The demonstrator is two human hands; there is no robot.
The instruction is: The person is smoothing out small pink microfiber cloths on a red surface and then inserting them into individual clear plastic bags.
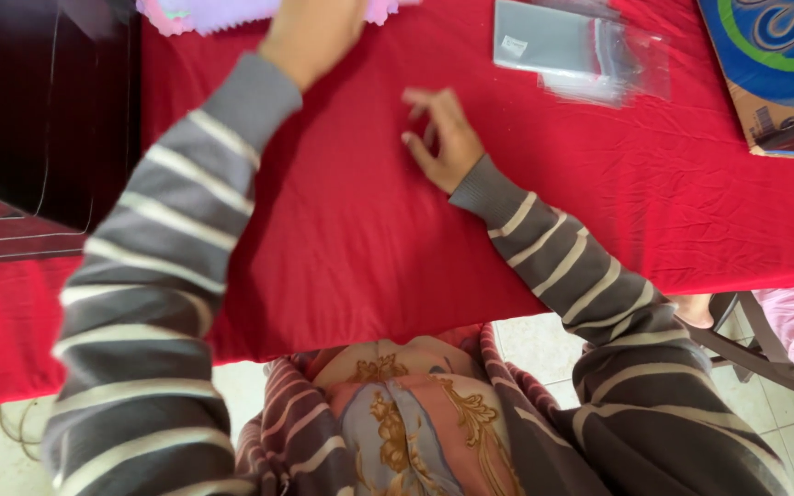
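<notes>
Pink cloth (pixel 232 13) at the far edge of the red tablecloth (pixel 351 230), left hand (pixel 310 37) reaching onto it, grip unclear, right hand (pixel 443 138) resting on the red cloth, fingers loosely curled, holding nothing, clear plastic bags (pixel 581 50) well beyond it.

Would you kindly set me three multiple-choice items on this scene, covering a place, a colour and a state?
1. Where do the clear plastic bags lie?
A. far right of the cloth
B. on the floor
C. on the person's lap

2. What colour is the tablecloth?
A. green
B. red
C. white

3. How is the right hand?
A. holding a bag
B. clenched round a tool
C. empty, fingers loosely curled on the cloth

Answers: 1 A, they lie beside the cardboard box; 2 B, red throughout; 3 C, nothing in it. The left hand reaches the pink cloth.
</notes>
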